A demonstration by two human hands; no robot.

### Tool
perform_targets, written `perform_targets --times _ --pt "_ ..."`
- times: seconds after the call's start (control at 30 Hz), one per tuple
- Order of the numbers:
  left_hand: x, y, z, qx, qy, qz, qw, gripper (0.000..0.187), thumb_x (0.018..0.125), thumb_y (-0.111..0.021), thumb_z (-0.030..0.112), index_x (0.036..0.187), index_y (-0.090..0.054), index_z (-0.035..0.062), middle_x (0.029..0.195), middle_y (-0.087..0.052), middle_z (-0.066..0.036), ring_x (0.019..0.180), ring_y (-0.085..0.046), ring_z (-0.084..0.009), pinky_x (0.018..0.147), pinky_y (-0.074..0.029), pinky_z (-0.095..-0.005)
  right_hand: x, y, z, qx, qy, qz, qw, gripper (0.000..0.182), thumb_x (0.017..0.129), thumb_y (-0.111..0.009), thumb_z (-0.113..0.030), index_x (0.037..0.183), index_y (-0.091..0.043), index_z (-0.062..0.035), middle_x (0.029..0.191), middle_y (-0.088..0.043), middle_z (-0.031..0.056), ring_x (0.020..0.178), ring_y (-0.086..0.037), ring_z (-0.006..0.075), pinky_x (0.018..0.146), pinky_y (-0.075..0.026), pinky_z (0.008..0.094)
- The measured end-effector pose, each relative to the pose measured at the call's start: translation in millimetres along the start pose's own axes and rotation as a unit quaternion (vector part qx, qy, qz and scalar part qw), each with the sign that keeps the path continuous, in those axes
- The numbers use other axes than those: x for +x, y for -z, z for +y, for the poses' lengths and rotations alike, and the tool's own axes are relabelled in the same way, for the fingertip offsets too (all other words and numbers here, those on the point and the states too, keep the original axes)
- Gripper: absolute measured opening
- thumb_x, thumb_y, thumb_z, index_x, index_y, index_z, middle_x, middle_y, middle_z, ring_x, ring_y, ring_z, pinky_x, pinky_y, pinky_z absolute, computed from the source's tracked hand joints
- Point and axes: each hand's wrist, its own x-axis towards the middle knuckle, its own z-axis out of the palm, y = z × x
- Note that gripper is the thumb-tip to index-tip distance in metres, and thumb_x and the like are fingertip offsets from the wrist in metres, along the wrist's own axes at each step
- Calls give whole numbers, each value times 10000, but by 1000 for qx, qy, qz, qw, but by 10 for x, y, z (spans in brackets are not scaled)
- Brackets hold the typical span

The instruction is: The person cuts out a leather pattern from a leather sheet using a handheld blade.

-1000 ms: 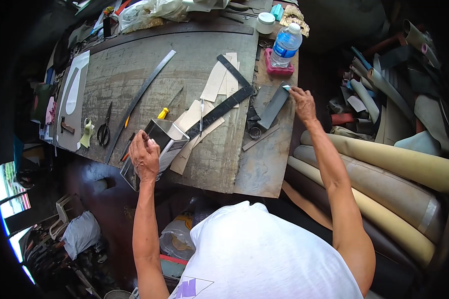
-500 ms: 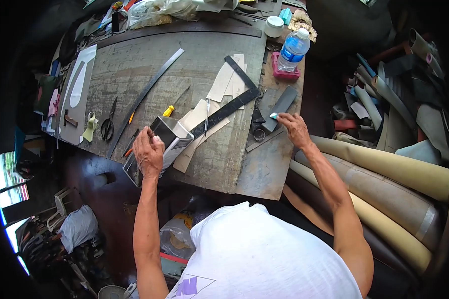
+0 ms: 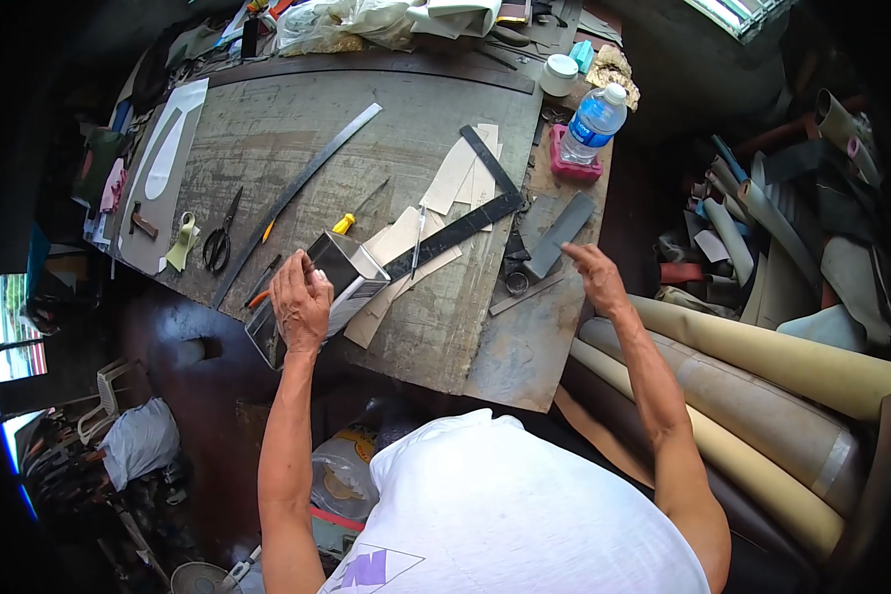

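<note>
My left hand (image 3: 301, 302) is over the near end of an open metal box (image 3: 354, 287) at the table's front edge, its fingers curled and bunched; anything inside them is hidden. At the lower right corner of a grey flat block (image 3: 561, 235) is my right hand (image 3: 596, 278), fingers drawn together, with no held thing visible. A round dark ring-shaped item (image 3: 516, 283) lies just left of the block. Between the hands, a black square ruler (image 3: 455, 230) rests across pale cut pieces (image 3: 452, 178), with a thin pen-like tool (image 3: 418, 238) beside it.
On the worktable (image 3: 267, 139) are scissors (image 3: 222, 238), a hammer (image 3: 145, 223), a yellow-handled tool (image 3: 344, 224) and a long strip (image 3: 312, 183). A water bottle (image 3: 592, 124) stands in a pink tray (image 3: 572, 167) near a white jar (image 3: 558, 75). Large rolls (image 3: 762, 346) lie at right.
The small white-and-blue item seen at my right fingertips over the block no longer shows. My right hand has moved slightly down off the block. The view has shifted a little.
</note>
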Motion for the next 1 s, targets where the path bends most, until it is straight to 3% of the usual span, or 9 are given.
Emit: perform_targets --times 0.07,0.17,0.33,0.47,0.5,0.63,0.7,0.87,1.0 --pt "-7 7 23 0 2 -2 1000 481 904 -588 201 1338 -549 -2 1280 -607 -187 1212 -563 -367 1075 -395 -468 143 137 -65 105 -116 34 987 444 948 -618 -101 1390 -605 -147 881 -675 132 749 -644 314 725 -524 400" --pt "6 13 24 -3 2 -5 1000 483 905 -591 209 1337 -550 -3 1278 -608 -185 1211 -563 -364 1075 -395 -470 340 -20 290 -58 -26 98 993 427 958 -631 -181 1385 -616 -180 849 -663 147 766 -653 327 709 -521 424" --pt "2 -4 7 -5 4 -5 1000 484 902 -590 206 1336 -551 -6 1276 -609 -183 1207 -566 -362 1074 -395 -471 45 -464 15 -265 -56 69 960 407 982 -606 -255 1388 -597 -226 942 -562 147 785 -674 367 653 -546 486" --pt "23 5 34 12 -33 34 999 422 930 -573 168 1311 -569 -13 1193 -645 -175 1118 -612 -358 1012 -433 -458 385 -279 246 -295 -5 152 943 403 995 -582 -264 1393 -584 -198 883 -559 165 724 -670 366 611 -539 484" --pt "-14 12 37 12 -30 28 999 422 930 -574 169 1311 -570 -13 1196 -644 -176 1119 -611 -359 1012 -433 -458 504 -169 264 -328 -51 131 934 388 1008 -557 -263 1389 -583 -196 881 -564 172 716 -671 371 608 -538 486" --pt "9 11 -1 2 -12 8 1000 447 928 -568 183 1331 -556 -10 1241 -625 -187 1163 -588 -368 1041 -414 -464 269 -396 273 -266 -41 137 953 403 1014 -551 -290 1407 -570 -203 891 -559 171 717 -669 402 631 -542 513" --pt "0 -6 2 -5 4 -4 1000 490 911 -579 211 1352 -542 0 1290 -600 -187 1222 -553 -365 1088 -383 -466 -86 -589 118 -239 -51 89 966 421 1008 -561 -287 1428 -554 -258 896 -542 172 730 -671 415 644 -546 532" --pt "3 -10 17 -5 10 -17 1000 494 913 -577 219 1354 -539 0 1291 -597 -190 1229 -550 -367 1091 -380 -467 607 -120 408 -318 -111 113 935 423 1016 -534 -337 1435 -551 -274 892 -582 171 759 -680 412 630 -553 513" --pt "-1 -16 -4 2 19 -21 1000 496 914 -574 219 1357 -538 -1 1297 -595 -193 1235 -546 -365 1093 -378 -464 91 -533 334 -241 -58 121 961 433 997 -580 -321 1428 -564 -278 868 -570 169 764 -676 416 652 -556 516"
